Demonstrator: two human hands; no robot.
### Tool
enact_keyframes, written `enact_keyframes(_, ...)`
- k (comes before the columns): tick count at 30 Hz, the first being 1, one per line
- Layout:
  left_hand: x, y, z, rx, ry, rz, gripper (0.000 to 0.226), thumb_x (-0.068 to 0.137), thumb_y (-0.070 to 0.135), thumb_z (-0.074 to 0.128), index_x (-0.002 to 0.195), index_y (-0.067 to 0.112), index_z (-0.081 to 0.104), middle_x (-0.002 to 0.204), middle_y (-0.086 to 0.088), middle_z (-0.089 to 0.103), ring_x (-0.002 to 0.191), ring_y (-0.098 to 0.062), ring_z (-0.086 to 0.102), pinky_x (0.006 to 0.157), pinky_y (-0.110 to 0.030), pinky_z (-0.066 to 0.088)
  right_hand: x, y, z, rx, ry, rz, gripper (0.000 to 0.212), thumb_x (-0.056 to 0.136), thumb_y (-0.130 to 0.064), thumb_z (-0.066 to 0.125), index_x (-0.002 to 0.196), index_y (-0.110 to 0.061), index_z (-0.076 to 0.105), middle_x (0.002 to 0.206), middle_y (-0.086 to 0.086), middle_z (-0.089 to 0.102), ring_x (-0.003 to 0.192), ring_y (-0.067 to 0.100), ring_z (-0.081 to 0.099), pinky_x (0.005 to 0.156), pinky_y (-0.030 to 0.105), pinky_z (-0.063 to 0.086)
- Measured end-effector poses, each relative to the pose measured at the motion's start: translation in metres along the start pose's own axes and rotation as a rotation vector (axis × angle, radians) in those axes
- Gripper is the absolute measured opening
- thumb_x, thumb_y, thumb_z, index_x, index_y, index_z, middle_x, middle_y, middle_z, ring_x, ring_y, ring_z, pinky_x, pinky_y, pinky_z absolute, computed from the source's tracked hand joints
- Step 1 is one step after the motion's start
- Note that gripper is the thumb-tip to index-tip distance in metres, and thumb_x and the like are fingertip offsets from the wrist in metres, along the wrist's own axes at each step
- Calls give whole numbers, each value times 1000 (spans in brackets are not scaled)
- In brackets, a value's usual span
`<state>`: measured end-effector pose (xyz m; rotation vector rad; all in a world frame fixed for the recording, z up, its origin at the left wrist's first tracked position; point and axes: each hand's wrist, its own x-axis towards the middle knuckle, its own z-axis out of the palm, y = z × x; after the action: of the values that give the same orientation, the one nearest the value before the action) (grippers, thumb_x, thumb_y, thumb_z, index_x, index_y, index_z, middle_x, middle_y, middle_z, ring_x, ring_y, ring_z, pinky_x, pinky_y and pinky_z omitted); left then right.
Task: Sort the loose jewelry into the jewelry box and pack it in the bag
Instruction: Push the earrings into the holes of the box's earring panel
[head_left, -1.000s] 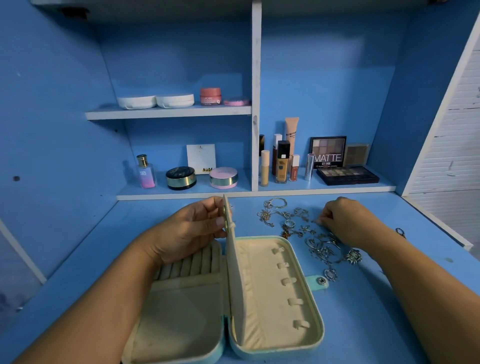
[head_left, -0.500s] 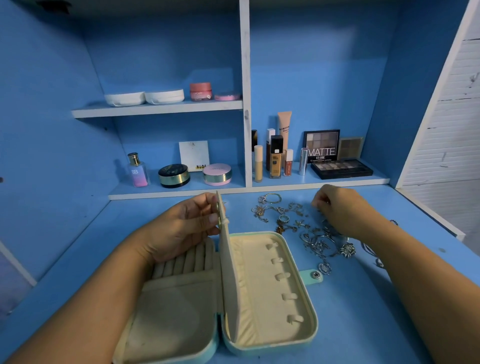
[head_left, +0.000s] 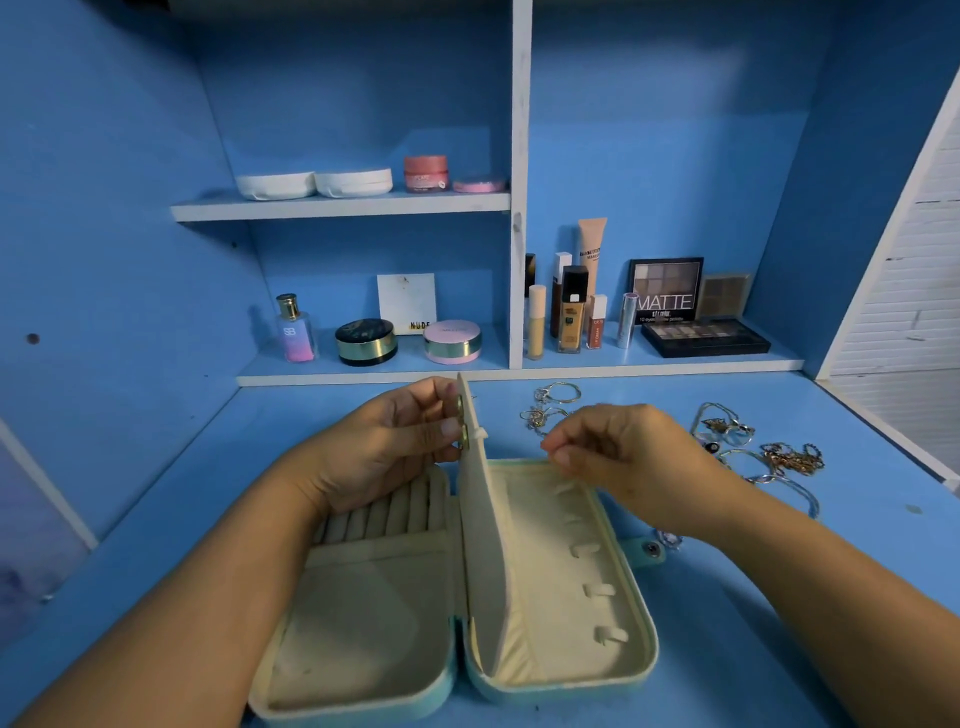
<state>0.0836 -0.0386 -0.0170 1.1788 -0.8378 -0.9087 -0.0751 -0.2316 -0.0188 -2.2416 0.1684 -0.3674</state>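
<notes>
1. Left hand (head_left: 395, 447), centre-left: fingers (head_left: 441, 431) curled, pinching the top edge of the middle flap (head_left: 475, 499). The flap stands upright, likely so both halves can be reached.
2. Jewelry box (head_left: 631, 660), lower centre on the desk (head_left: 779, 649): lies open, mint shell, cream lining. Left half has ring rolls plus a bare tray; right half has a row of small tabs.
3. Right hand (head_left: 623, 457), centre-right, above the box's right half: fingers (head_left: 558, 457) pinched together; can't tell if anything is between them.
4. Loose jewelry (head_left: 769, 452), right of the box: tangled chains and rings on the desk, unsorted.

Single head-worn view, forward and down, close over desk (head_left: 727, 665)
</notes>
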Motion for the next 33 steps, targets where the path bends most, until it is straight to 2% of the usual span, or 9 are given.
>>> enact_keyframes(6, 0, 0, 0, -17, -17, 2, 73, 47, 34, 96, 103, 11, 55, 85, 6, 68, 83, -7, 69, 74, -18, 54, -4, -3, 0, -368, -42, -136, 15, 91, -17, 61, 96, -28, 69, 82, -15, 64, 70, -4, 56, 66, 8, 40)
enact_keyframes(8, 0, 0, 0, -8, -17, 0, 72, 48, 35, 96, 102, 11, 55, 85, 5, 68, 83, -7, 68, 75, -18, 54, 1, 5, -13, -442, 27, -89, 15, 91, -15, 59, 99, -23, 69, 88, -12, 65, 68, -1, 56, 71, 12, 42)
enact_keyframes(11, 0, 1, 2, -7, -22, -2, 75, 46, 35, 96, 104, 11, 56, 85, 5, 69, 82, -7, 68, 75, -19, 54, 9, 28, -36, -571, 95, 59, 18, 93, -15, 57, 104, -20, 70, 101, -2, 68, 81, 12, 57, 76, 22, 44)
enact_keyframes(16, -1, 1, 4, 4, -17, 0, 75, 44, 36, 96, 103, 11, 56, 84, 6, 70, 82, -6, 68, 74, -18, 54, 16, 45, -48, -706, -13, 214, 22, 94, -16, 54, 104, -28, 70, 106, -4, 68, 91, 16, 58, 84, 29, 49)
enact_keyframes(20, 0, 1, 3, 4, -18, 3, 75, 44, 36, 97, 102, 11, 56, 83, 5, 69, 80, -7, 68, 73, -18, 54, 16, 44, -51, -707, -21, 239, 23, 93, -17, 57, 106, -30, 71, 104, -7, 69, 88, 14, 56, 82, 25, 47)
enact_keyframes(24, -1, 1, 3, -2, -24, 9, 75, 44, 37, 97, 101, 11, 56, 83, 5, 70, 80, -7, 68, 74, -18, 54, 15, 48, -57, -595, 132, 226, 26, 94, -13, 55, 115, -22, 67, 98, -4, 72, 86, 13, 61, 77, 21, 46)
enact_keyframes(27, -1, 1, 3, -3, -33, 11, 74, 45, 37, 96, 102, 11, 56, 84, 5, 71, 81, -7, 69, 74, -18, 54, 13, 41, -53, -442, 192, 168, 23, 92, -13, 59, 109, -25, 68, 91, -10, 69, 78, -1, 59, 68, 9, 43)
enact_keyframes(29, -1, 1, 3, -2, -30, 9, 74, 46, 37, 96, 102, 11, 56, 84, 5, 70, 81, -7, 68, 75, -18, 54, 8, 26, -43, -414, 153, 60, 24, 91, -11, 61, 108, -26, 68, 85, -14, 67, 75, -12, 57, 68, 1, 43)
enact_keyframes(33, 0, 1, 2, 26, -35, 4, 73, 48, 39, 95, 103, 12, 55, 86, 7, 69, 85, -6, 67, 76, -18, 53, -6, -7, -13, -455, -38, -120, 27, 86, -15, 68, 107, -32, 68, 89, -20, 70, 85, -7, 62, 83, 8, 46)
